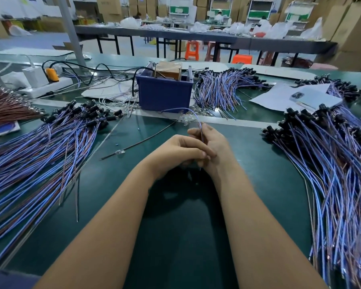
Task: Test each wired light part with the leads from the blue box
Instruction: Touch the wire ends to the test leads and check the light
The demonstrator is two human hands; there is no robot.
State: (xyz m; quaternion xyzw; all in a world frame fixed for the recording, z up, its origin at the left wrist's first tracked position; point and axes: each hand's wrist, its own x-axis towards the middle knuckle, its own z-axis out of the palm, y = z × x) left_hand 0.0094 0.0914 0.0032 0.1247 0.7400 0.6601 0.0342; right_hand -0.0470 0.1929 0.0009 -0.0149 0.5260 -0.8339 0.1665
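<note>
Head view, looking down at two bare forearms reaching over a dark green surface (pixel 175 226). The hands meet at the middle of the frame. The right hand (pixel 208 144) pinches a thin blue-and-brown wire (pixel 197 119) between thumb and fingers; the wire arcs up and away toward the blue box (pixel 165 90). The left hand (pixel 179 152) is curled with its fingertips against the right hand's fingers; what it grips, if anything, is hidden, so I cannot tell. A thin dark lead hangs below the joined hands.

The blue box stands just beyond the hands, with a brown block inside it and cables running out of its left side. A big fan of wired light parts (pixel 40 147), blue and brown wires with black ends, lies to the left. A second fan (pixel 331 159) lies to the right, and a third pile (pixel 223 88) sits beside the box on its right. A white power strip (pixel 44 86) with an orange plug sits far left.
</note>
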